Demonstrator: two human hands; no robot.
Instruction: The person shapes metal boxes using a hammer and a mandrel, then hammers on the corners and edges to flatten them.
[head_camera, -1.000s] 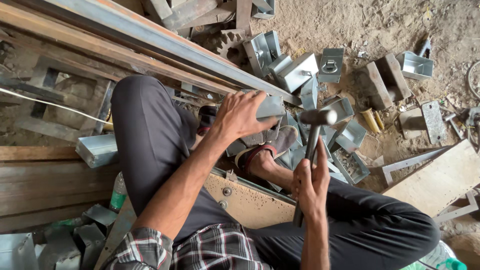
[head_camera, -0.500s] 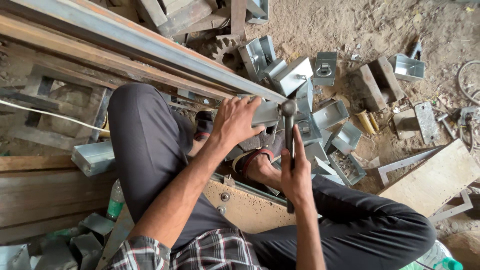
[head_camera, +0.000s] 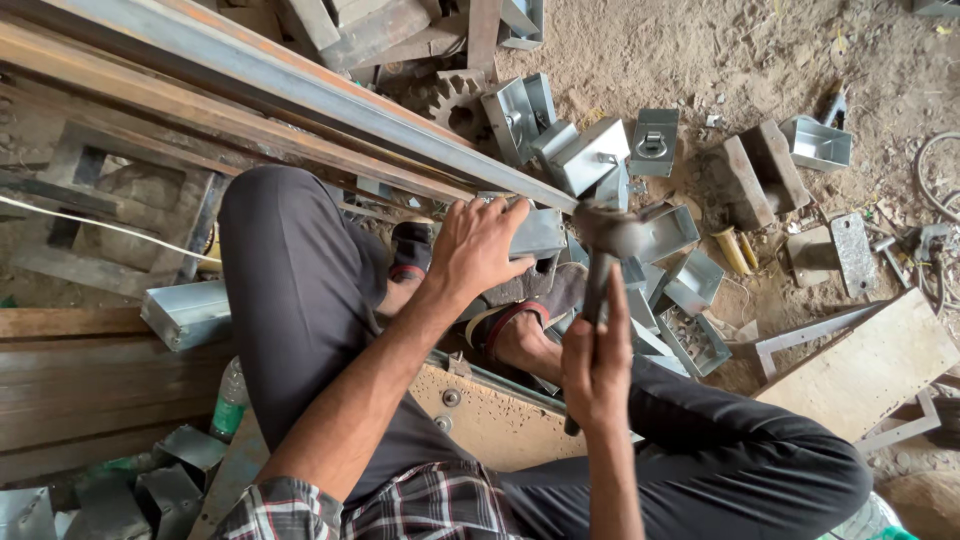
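A seated person's left hand (head_camera: 485, 245) presses flat on a folded, box-shaped piece of grey galvanised sheet metal (head_camera: 537, 232) resting at the end of a long steel angle rail (head_camera: 300, 100), while the right hand (head_camera: 597, 368) is clenched around the dark handle of a steel-headed hammer (head_camera: 612, 232) whose head sits just beside the piece. Beyond the rail's end, similar shiny open-topped metal boxes (head_camera: 585, 155) lie heaped on the sandy ground; a sandalled foot (head_camera: 520, 320) sits below the piece
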